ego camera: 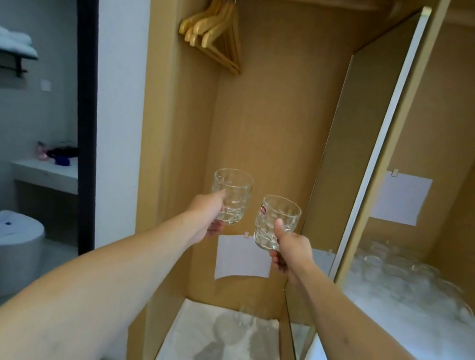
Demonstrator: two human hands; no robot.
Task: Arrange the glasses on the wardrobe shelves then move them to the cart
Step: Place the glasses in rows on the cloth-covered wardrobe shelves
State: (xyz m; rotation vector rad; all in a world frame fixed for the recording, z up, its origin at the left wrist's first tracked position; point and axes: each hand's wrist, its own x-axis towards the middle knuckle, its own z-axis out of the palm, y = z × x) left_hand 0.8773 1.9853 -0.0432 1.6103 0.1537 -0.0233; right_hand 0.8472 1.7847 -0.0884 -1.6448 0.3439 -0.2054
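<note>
Clear, dimple-patterned glass (230, 195); second clear dimpled glass (276, 222) with small red label. Light tan wood-grain wardrobe (271, 108); pale wooden hangers (213, 33); white shelf cloth (195, 352); white paper sheet (241, 257).

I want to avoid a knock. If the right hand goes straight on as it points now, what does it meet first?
Probably the wardrobe's back panel, near the white paper pinned there. The right hand holds its glass in open air; nothing shows between, though depth is unclear.
</note>
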